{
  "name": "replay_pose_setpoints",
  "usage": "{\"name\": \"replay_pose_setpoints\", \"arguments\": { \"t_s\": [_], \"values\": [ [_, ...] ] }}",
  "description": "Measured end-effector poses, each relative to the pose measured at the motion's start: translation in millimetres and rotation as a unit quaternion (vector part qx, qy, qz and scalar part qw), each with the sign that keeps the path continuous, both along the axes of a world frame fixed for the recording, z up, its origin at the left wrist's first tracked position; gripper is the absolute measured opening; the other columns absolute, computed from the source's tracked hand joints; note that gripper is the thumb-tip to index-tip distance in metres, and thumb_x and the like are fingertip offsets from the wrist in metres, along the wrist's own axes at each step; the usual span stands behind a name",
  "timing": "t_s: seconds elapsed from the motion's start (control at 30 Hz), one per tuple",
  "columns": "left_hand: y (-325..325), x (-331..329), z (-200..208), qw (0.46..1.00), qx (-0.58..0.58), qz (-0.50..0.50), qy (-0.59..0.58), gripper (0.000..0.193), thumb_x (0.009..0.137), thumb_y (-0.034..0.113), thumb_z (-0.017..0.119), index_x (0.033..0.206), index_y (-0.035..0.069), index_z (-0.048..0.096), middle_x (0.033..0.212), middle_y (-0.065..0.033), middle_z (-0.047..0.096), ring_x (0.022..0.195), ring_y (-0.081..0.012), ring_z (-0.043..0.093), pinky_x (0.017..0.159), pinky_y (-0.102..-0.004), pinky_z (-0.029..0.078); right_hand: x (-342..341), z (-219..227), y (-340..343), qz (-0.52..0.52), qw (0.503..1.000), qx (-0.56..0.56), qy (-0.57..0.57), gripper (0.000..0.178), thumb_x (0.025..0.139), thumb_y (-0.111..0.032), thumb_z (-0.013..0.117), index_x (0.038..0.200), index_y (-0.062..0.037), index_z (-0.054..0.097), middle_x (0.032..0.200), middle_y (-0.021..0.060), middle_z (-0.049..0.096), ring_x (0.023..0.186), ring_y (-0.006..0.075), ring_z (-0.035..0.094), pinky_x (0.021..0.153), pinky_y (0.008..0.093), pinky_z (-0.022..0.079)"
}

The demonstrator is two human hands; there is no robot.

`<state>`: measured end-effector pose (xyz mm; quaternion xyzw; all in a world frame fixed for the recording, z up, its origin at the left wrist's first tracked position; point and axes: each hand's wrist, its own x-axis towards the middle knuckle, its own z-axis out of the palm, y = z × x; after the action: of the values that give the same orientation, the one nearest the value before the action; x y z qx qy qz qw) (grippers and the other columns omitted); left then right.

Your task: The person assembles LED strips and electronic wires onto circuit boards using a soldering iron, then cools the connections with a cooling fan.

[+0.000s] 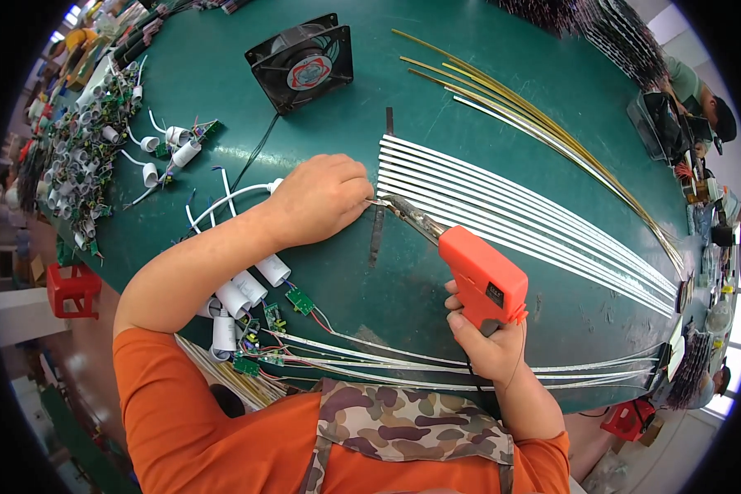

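My right hand (487, 339) grips a red soldering gun (484, 276) by its handle, its long tip pointing left. The tip ends close by the fingers of my left hand (325, 202), which are pinched together. What they hold, if anything, is hidden. Both meet at the left ends of several white LED strips (502, 214) lying side by side on the green table (329, 288). A dark strip (377, 235) lies under the gun's tip. Below my left forearm are white cylindrical housings (249, 288) and small green circuit boards (300, 300) with wires.
A black fan (305, 66) stands at the far side. Loose yellowish strips (543, 115) curve along the back right. A large heap of wired boards and housings (82, 156) covers the left edge. Wired white strips (469, 375) run near my apron. Other people sit beyond the right side.
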<state>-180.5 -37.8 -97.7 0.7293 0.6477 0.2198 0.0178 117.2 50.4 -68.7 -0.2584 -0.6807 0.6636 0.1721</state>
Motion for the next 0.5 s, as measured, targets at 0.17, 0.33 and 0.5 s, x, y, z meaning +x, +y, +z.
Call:
{"name": "replay_pose_setpoints", "arguments": {
  "t_s": [0.17,0.33,0.5],
  "values": [
    [1.2,-0.6,-0.7,1.0,0.013,-0.007,0.004,0.01,0.078,0.014,0.066,0.083,0.007,0.062,0.086,-0.0065,0.06,0.086,-0.0274,0.059,0.074,-0.0406,0.047,-1.0,0.5,1.0,0.018,0.999,0.046,-0.011,0.037,0.081,-0.002,0.065,0.117,0.0011,0.057,0.108,0.0089,0.065,0.092,0.0133,0.062,0.083,0.0286,0.049],
    [2.3,0.7,0.8,1.0,0.013,-0.007,0.006,0.009,0.077,0.014,0.066,0.081,0.007,0.062,0.084,-0.0066,0.06,0.086,-0.0275,0.059,0.074,-0.0406,0.048,-1.1,-1.2,-0.6,0.012,0.999,0.031,-0.024,0.035,0.081,-0.002,0.066,0.115,0.0008,0.058,0.104,0.0074,0.065,0.09,0.0128,0.062,0.082,0.0281,0.049],
    [2.1,0.0,0.3,1.0,0.017,-0.007,0.011,0.008,0.079,0.014,0.065,0.08,0.007,0.062,0.084,-0.0066,0.06,0.085,-0.0276,0.058,0.074,-0.0404,0.047,1.1,0.2,0.7,0.023,0.994,0.084,-0.06,0.034,0.08,-0.004,0.067,0.113,-0.0001,0.059,0.099,0.0065,0.065,0.087,0.0127,0.062,0.079,0.0281,0.05]
  ]
}}
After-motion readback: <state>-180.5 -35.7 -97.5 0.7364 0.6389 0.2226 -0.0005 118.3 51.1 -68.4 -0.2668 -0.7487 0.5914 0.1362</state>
